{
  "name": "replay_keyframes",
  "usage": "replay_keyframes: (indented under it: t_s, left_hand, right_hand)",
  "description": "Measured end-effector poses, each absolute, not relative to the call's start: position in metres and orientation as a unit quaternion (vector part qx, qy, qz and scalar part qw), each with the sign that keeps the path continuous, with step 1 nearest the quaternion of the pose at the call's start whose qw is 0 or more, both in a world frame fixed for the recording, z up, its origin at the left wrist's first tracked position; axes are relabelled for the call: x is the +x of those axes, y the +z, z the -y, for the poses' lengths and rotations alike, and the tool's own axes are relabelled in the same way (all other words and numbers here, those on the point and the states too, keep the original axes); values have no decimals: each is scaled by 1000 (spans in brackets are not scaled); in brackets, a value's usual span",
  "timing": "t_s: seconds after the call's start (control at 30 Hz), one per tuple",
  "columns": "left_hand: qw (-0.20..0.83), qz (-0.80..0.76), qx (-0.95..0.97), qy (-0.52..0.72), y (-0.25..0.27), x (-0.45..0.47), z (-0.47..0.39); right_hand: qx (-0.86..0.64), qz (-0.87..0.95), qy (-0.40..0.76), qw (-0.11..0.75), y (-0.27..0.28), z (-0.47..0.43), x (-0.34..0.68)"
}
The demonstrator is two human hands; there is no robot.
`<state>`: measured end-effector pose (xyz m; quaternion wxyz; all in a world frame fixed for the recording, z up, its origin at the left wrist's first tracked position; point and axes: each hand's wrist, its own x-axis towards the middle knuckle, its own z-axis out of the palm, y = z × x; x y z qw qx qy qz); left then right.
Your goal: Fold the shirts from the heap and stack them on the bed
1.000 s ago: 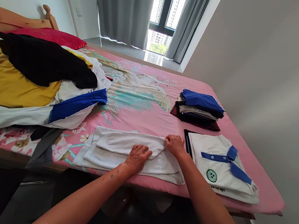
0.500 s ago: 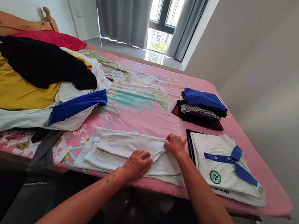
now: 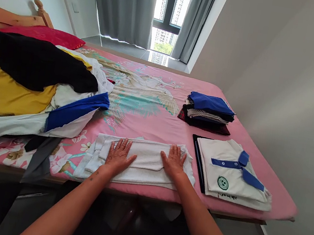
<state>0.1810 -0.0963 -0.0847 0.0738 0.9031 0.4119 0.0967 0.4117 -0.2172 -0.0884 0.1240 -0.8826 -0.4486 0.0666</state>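
Note:
A light grey garment (image 3: 147,156) lies folded in layers along the near edge of the bed. My left hand (image 3: 119,155) rests flat on its left part, fingers spread and pointing away from me. On its right part my right hand (image 3: 173,161) lies flat too, with the fingers stretched out. Neither hand grips the cloth. Just right of the garment is a folded white polo shirt (image 3: 209,178) with a blue collar and a round green badge, lying on top of other folded clothes.
A heap of loose clothes with a black garment (image 3: 39,63) and a yellow garment (image 3: 7,90) covers the bed's left side. A folded stack topped by a blue garment (image 3: 210,102) sits at the right. Behind are a red pillow (image 3: 43,34) and grey curtains (image 3: 122,3).
My left hand has moved left along the garment and spread its fingers. My right hand has let go of the garment's far edge and now lies flat on it. The view has shifted slightly.

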Motion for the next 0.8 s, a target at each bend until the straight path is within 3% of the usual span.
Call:
replay_keyframes:
  t_s: [0.13, 0.3, 0.43, 0.63, 0.8]
  left_hand:
    - [79, -414, 902, 98, -90, 179, 96]
    - [90, -423, 897, 88, -88, 182, 101]
    - [112, -424, 897, 48, -77, 179, 104]
    - [96, -455, 885, 4, -63, 145, 89]
    - [125, -490, 863, 20, -62, 116, 67]
  right_hand:
    - [-903, 391, -24, 179, -88, 240, 450]
    - [-836, 503, -46, 214, -73, 242, 445]
    - [-825, 538, -12, 173, -67, 221, 403]
    - [-829, 556, 38, 46, -81, 204, 358]
    - [-830, 556, 17, 27, -96, 207, 356]
